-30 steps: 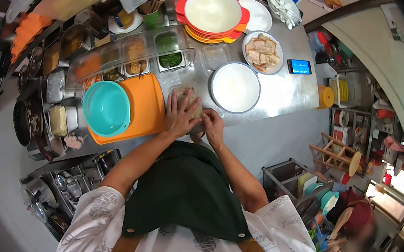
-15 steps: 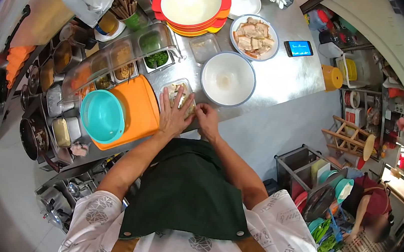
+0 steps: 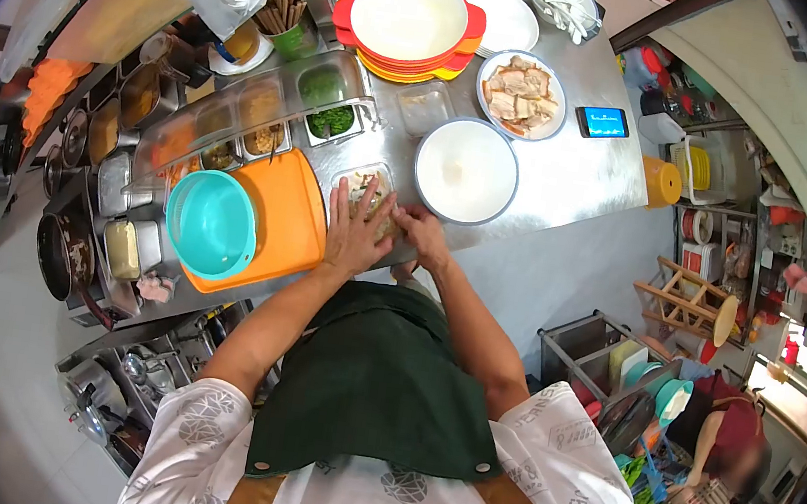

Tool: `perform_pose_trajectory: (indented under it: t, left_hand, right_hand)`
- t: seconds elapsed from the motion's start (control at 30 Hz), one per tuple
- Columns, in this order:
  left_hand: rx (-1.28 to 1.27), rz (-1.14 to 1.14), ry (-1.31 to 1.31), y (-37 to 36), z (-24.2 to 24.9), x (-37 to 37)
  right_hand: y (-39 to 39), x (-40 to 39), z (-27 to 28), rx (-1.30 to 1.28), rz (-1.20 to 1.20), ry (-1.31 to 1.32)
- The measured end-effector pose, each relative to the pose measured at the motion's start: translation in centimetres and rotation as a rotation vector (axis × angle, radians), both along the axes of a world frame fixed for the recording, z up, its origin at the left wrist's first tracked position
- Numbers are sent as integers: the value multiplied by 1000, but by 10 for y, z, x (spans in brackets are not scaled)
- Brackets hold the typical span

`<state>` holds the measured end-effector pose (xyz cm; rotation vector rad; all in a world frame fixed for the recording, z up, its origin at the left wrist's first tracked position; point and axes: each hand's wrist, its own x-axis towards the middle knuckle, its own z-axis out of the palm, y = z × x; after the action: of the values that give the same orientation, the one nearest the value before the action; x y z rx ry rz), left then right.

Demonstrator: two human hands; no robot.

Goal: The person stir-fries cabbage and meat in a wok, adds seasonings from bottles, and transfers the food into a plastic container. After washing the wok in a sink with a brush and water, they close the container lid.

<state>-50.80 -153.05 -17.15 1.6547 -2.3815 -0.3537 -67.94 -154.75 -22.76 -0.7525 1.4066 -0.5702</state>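
My left hand [image 3: 358, 234] lies with fingers spread over a small clear container [image 3: 357, 179] of pale, chopped food, at the counter's near edge. Close to the container's right side is my right hand [image 3: 425, 237], its thumb and fingers pinched together near my left fingertips. What sits in that pinch, if anything, is too small to make out. A white bowl with a blue rim [image 3: 467, 171] stands just beyond my right hand. Left of my left hand, a turquoise basin [image 3: 212, 227] rests on an orange board [image 3: 288, 228].
Sliced meat fills a plate [image 3: 521, 95] beside a phone [image 3: 604, 123]. Stacked red-handled bowls [image 3: 410, 16] and white plates [image 3: 497, 22] stand at the back. Topping tins [image 3: 331, 122] line the left under a clear cover. At lower right, a person [image 3: 729, 433] bends near a rack.
The head view has shifted slightly, so the counter things appear further right and lower. Both hands stay at the container, with little visible change in their pose.
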Motion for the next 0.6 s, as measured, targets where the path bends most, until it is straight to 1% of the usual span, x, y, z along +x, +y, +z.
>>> perform_pose_trajectory:
  t: [0.07,0.17,0.27,0.37,0.43,0.47,0.5,0.53,0.57,0.6]
  left_hand:
    - [-5,-21,18,-1,-1,2]
    - [-3,-69,36,0,-2,10]
    - [7,-93,40,-1,-2,12]
    - [41,-97,2,-1,4,13]
    - [94,-94,-17,-1,2,15]
    - [93,-90,16,1,0,17]
    - [90,-96,56,2,-3,19]
    - [87,-112,100,1,-6,18]
    - [91,-117,86,1,-6,17]
    - [97,-120,70,2,-5,18]
  right_hand:
    - [-3,-9,-13,52,92,-73]
    - [0,-15,-16,57,132,-237]
    - [2,-12,-19,66,76,-256]
    - [-2,3,7,65,-94,-140]
    - [-13,18,8,30,-207,-159]
    - [-19,26,9,9,-270,-164]
    - [-23,33,0,-90,-271,-138]
    - [-27,41,-4,-149,-307,-60]
    - [-30,48,-27,-236,-308,51]
    - [-32,54,-8,-239,-353,143]
